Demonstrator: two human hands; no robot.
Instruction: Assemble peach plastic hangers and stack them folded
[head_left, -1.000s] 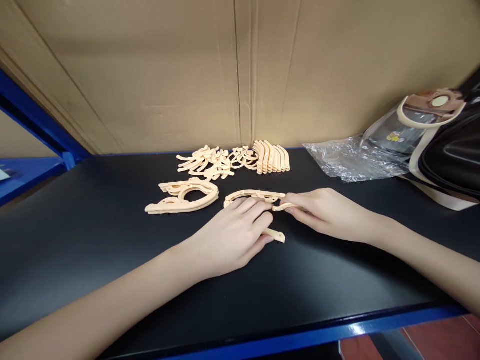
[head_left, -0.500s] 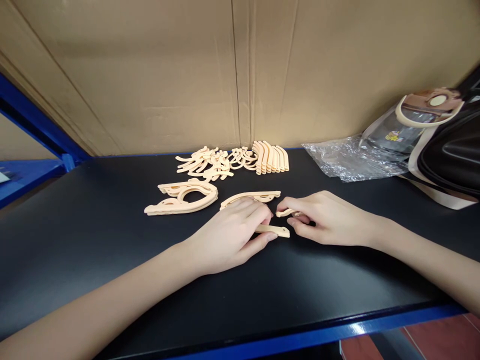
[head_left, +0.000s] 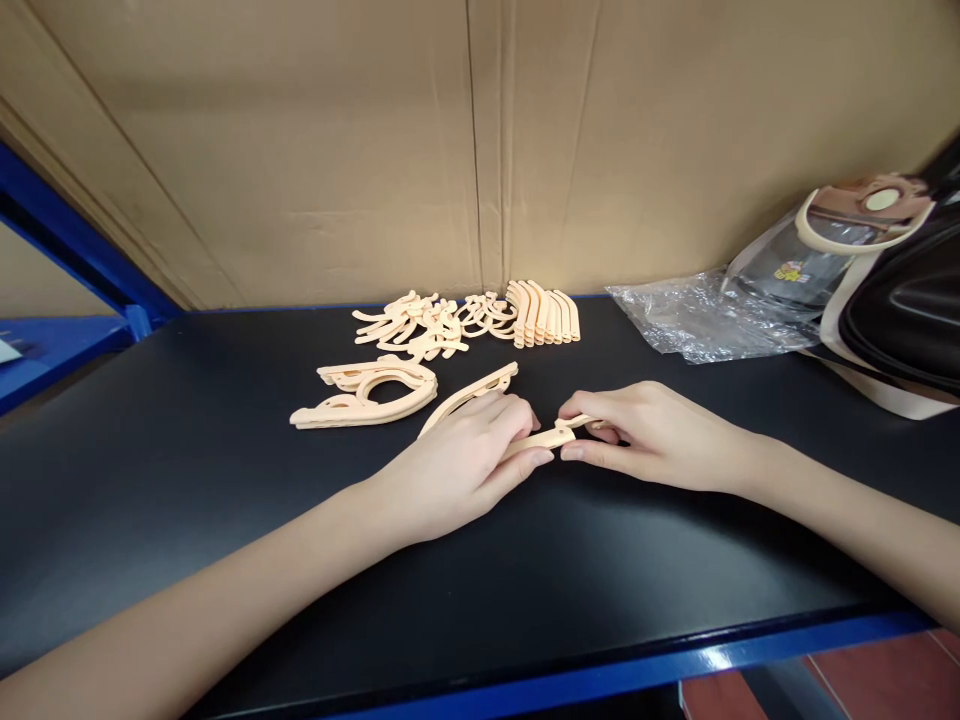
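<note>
My left hand point(head_left: 469, 460) is wrapped round a partly built beige plastic folding hanger. One hanger arm point(head_left: 484, 385) sticks up beyond my knuckles, and the end of the other arm point(head_left: 559, 438) pokes out between my thumb and fingers toward the right. Most of this hanger is hidden under the hand. My right hand point(head_left: 649, 437) pinches a small curved beige piece point(head_left: 574, 422), whose tip meets the holed arm end. Its far part is covered by my fingers. Left of my hands, folded hangers point(head_left: 405, 410) lie stacked on the black tabletop point(head_left: 487, 610).
At the back lie a heap of small beige hook pieces point(head_left: 424, 330), some ring-like pieces point(head_left: 487, 315) and a row of curved hanger arms point(head_left: 544, 315). Clear plastic wrap point(head_left: 682, 315), a bottle point(head_left: 795, 260) and a dark bag point(head_left: 907, 310) occupy the right. Cardboard point(head_left: 300, 150) stands behind.
My left hand has turned the hanger so its upper arm tilts up and left. The near arm's end has risen and now meets the small piece in my right hand.
</note>
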